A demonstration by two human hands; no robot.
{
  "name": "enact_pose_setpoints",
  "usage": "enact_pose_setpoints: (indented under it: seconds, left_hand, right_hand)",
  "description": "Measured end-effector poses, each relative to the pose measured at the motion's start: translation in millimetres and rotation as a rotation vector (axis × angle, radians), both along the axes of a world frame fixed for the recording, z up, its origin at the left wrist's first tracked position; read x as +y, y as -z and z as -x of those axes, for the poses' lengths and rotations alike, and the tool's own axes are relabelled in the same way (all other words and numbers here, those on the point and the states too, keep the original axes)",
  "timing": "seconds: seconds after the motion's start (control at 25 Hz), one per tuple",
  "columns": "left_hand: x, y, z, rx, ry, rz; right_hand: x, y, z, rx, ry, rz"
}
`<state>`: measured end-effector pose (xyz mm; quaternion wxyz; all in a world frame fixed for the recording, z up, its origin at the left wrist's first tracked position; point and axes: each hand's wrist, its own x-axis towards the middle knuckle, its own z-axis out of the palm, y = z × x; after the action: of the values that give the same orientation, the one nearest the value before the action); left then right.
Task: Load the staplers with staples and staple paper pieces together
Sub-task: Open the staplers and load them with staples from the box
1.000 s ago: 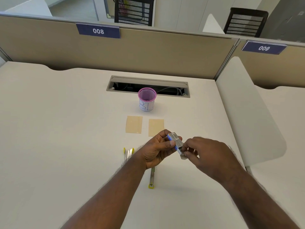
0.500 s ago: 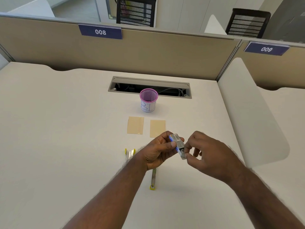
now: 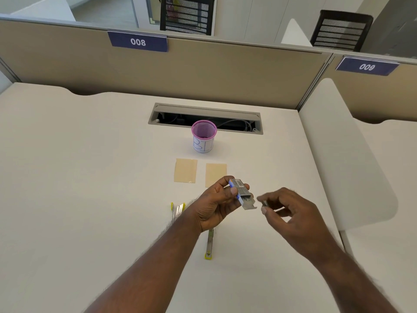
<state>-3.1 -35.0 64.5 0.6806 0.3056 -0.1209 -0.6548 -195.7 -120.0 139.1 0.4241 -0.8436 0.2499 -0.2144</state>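
Note:
My left hand (image 3: pixel 217 202) grips a small blue staple box (image 3: pixel 241 192) above the desk, its end flap open toward the right. Just right of the box, my right hand (image 3: pixel 291 213) pinches a thin grey strip of staples (image 3: pixel 264 204) between thumb and forefinger. A yellow stapler (image 3: pixel 178 208) lies opened on the desk left of my left wrist. A second yellow stapler (image 3: pixel 209 245) lies below my left hand, partly hidden by it. Two tan paper pieces, the left piece (image 3: pixel 185 170) and the right piece (image 3: pixel 216 175), lie side by side beyond my hands.
A pink mesh cup (image 3: pixel 204 136) with a white label stands behind the papers. Behind it is an open cable slot (image 3: pixel 205 118) in the white desk (image 3: pixel 90 177). A tan partition (image 3: pixel 203 73) closes the back. A white curved divider (image 3: pixel 343 154) rises on the right.
My right hand has pulled away to the right from the box's open end, now pinching a staple strip. The left hand holds the box nearly still.

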Motion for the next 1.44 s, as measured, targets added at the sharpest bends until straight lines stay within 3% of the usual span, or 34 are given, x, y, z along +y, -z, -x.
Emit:
enact_pose_setpoints:
  seconds: [0.16, 0.32, 0.68, 0.88, 1.12, 1.44]
  left_hand:
    - [-1.0, -1.5, 1.9, 0.016, -0.028, 0.004]
    - [-1.5, -2.5, 6.2, 0.010, -0.021, -0.009]
    - [-0.1, -4.0, 16.7, -0.045, 0.071, 0.003]
    - [2.3, -9.4, 21.5, -0.029, 0.147, 0.043]
    - [6.6, -8.5, 22.8, -0.073, 0.215, -0.006]
    - [13.1, 11.4, 21.6, -0.167, 0.288, -0.140]
  right_hand:
    - [15.9, 9.5, 7.3, -0.028, -0.050, 0.246]
    - [22.9, 13.8, 5.6, -0.035, 0.033, 0.526]
    - [16.2, 14.8, 4.6, 0.000, 0.022, 0.715]
    - [16.7, 11.4, 1.0, 0.048, 0.047, 0.632]
    - [-0.9, 19.5, 2.3, 0.185, -0.080, 0.182]
    - [-17.1, 43.5, -0.9, 0.318, -0.244, 0.067]
